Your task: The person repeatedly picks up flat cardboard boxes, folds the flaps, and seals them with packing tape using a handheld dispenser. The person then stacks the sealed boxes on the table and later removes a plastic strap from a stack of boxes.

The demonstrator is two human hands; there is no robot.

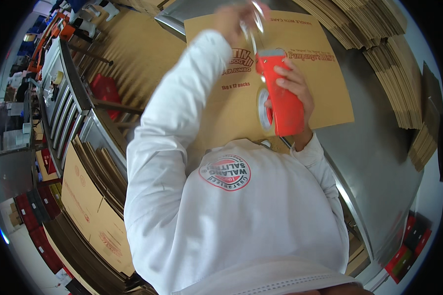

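Observation:
My right hand (300, 91) is wrapped around a red tape dispenser (286, 110), its fingers over the near side. A roll of tape (266, 113) shows along the dispenser's left side. From the dispenser's top end, a shiny strip of clear tape (254, 37) runs up to my left hand (234, 22). That hand is smeared by motion, but its fingers appear closed on the strip. Beneath both hands lies a flat brown cardboard box (325, 98) with red print, not folded up.
The box rests on a metal table (379, 162). Stacks of flat cardboard (394, 73) stand at the far right, and more cardboard (91, 196) leans at the left. Beyond are a metal roller conveyor (66, 113), a red crate (105, 93) and people in white boots (88, 24).

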